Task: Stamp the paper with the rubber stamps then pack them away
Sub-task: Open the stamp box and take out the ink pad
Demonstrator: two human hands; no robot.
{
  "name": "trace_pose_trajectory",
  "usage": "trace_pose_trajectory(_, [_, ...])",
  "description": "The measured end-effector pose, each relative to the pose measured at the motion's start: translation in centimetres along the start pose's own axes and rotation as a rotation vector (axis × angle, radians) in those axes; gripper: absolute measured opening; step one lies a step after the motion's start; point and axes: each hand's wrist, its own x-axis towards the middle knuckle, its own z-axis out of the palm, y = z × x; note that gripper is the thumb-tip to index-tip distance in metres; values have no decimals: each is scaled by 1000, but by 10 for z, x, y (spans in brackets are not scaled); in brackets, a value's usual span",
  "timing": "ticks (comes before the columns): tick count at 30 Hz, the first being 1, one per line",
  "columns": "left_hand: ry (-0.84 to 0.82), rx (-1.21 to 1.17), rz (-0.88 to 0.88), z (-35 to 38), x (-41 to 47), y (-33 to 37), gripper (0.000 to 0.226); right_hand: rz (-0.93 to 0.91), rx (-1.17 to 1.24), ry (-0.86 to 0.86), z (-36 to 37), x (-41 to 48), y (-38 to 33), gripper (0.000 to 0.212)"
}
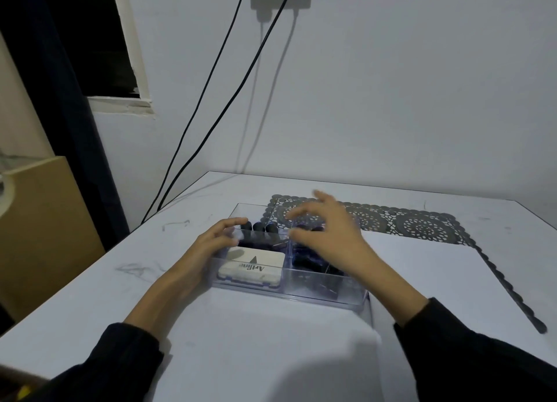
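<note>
Bracing the clear plastic divided box (316,293), my left hand (211,241) lies relaxed; my right hand (328,235) hovers spread above its black rubber stamps (304,263), likely choosing 1.

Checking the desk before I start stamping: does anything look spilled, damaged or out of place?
Nothing looks spilled. Only the table looks marked: dark scribble marks on its surface, left of the clear box.

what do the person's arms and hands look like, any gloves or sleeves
The left hand and right hand are bare: no gloves, rings or watch visible. The left sleeve and right sleeve are dark, black-looking long sleeves that leave wrists and lower forearms uncovered.
</note>
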Motion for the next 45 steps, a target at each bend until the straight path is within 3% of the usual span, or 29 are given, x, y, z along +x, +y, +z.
trace_pose_trajectory(3, [-52,8,19,-1,-1,0,47,-14,-201,-266,20,10,-15,26])
trace_pose_trajectory(6, [-72,25,38,-3,-2,-2,53,44,-617,-441,33,24,-23,53])
trace_pose_trajectory(9, [-95,10,42,-3,-4,-1,55,64,-838,-495,41,34,-36,76])
trace_pose_trajectory(13, [-76,-12,63,-1,-4,-2,54,114,-908,-621,47,42,-49,80])
trace_pose_trajectory(16, [-76,-6,61,0,-3,-3,48,146,-720,-667,35,49,-47,56])
trace_pose_trajectory(27, [-27,-11,24,-3,1,-6,55,155,-20,-295,28,16,-19,55])
trace_pose_trajectory(34, [-32,12,27,-4,1,-7,63,92,-174,-254,45,17,-10,46])
trace_pose_trajectory(39, [-33,11,34,-5,2,-8,49,81,-208,-263,44,18,-9,33])
trace_pose_trajectory(43, [-34,-2,38,-3,1,-7,47,31,-203,-11,33,18,-17,21])
trace_pose_trajectory(45, [-27,14,48,-3,0,-6,45,47,-233,7,26,19,-22,17])
